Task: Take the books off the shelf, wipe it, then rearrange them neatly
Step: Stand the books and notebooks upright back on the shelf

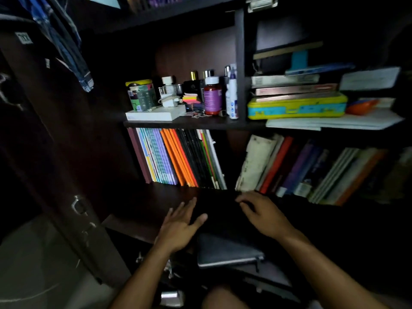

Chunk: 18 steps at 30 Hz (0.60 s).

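Your left hand, fingers spread, and right hand, fingers loosely curled on nothing, hover just before the books standing on the shelf. Pull one group, and the leaning neighbours could topple.

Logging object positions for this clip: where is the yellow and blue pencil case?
In the head view, the yellow and blue pencil case lies flat on the upper shelf's right compartment, under stacked books and atop loose papers.
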Motion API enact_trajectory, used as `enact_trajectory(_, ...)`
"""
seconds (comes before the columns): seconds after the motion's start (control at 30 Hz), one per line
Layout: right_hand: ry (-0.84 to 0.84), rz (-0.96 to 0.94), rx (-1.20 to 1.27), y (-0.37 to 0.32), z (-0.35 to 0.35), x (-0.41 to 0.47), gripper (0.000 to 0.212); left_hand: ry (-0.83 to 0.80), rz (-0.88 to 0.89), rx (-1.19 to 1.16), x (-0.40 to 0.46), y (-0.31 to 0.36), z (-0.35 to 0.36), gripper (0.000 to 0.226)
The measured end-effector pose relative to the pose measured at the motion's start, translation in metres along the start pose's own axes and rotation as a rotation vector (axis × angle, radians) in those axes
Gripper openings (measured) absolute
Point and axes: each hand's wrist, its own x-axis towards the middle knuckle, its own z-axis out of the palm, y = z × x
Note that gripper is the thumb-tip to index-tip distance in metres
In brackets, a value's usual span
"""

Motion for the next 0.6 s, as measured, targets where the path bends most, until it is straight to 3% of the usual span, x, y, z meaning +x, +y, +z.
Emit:
enact_trajectory(0.13, -0.105, 0.072, 0.015, 0.022, -0.006, -0.047, 0.063, 0.062, -0.173, -0.077, -0.014, 0.028, 0.012, 0.084)
enact_trajectory(0.2, -0.138, 0.063, 0.012, 0.017, -0.007, -0.046, 0.072, 0.134, -0.247, -0.206, -0.025, 0.052, 0.016, 0.079)
enact_trajectory(0.3, -0.13, 0.024, 0.026, 0.018, -0.01, -0.047, 0.078, 0.239, -0.311, -0.444, -0.042, 0.081, 0.028, 0.082)
enact_trajectory(0.43, -0.2, -0.001, 0.004, 0.011, -0.017, -0.052, 0.08, 0.338, -0.342, -0.88, -0.055, 0.094, 0.022, 0.065)
enact_trajectory(0.6, -0.218, -0.012, 0.015, 0.001, -0.027, -0.056, 0.077, 0.319, -0.333, -0.994, -0.047, 0.117, -0.047, 0.045)
